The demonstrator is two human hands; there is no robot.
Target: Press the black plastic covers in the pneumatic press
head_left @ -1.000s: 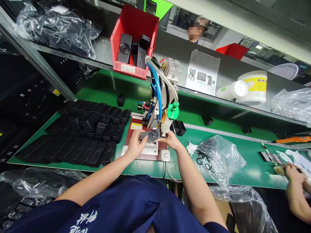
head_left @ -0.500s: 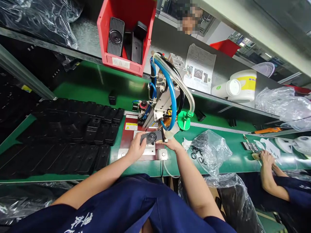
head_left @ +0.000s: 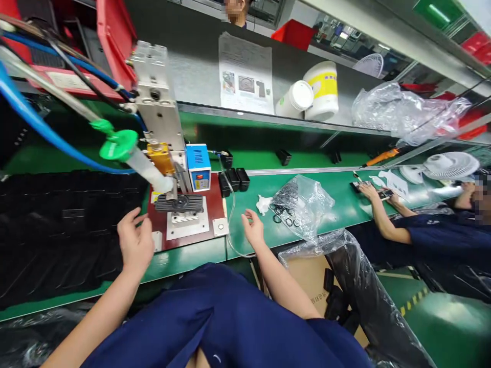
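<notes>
A black ribbed plastic part [head_left: 194, 203] with a round recess lies on the metal fixture [head_left: 197, 225] of a small bench machine. Over its recess hangs the tip of a white dispensing syringe [head_left: 148, 171] with a green cap. My left hand [head_left: 135, 243] is just left of the machine's dark red base, fingers apart and holding nothing. On the other side, my right hand [head_left: 253, 231] hovers empty above the green bench with its fingers loosely curled apart. Nearest to it are a crumpled white tissue [head_left: 264, 205] and several black rubber rings [head_left: 282, 214] at the mouth of a clear bag [head_left: 309, 202].
Rows of black parts [head_left: 69, 220] cover the bench at left. A blue box [head_left: 198, 166] and small black pieces [head_left: 240, 179] stand behind the fixture. The shelf holds a red bin [head_left: 115, 46], paper sheet [head_left: 245, 76] and white tub [head_left: 324, 92]. A co-worker's hands [head_left: 370, 193] work at right.
Both hands have let go of the ribbed part, which now rests on the fixture, and have moved apart to either side. The view has swung right.
</notes>
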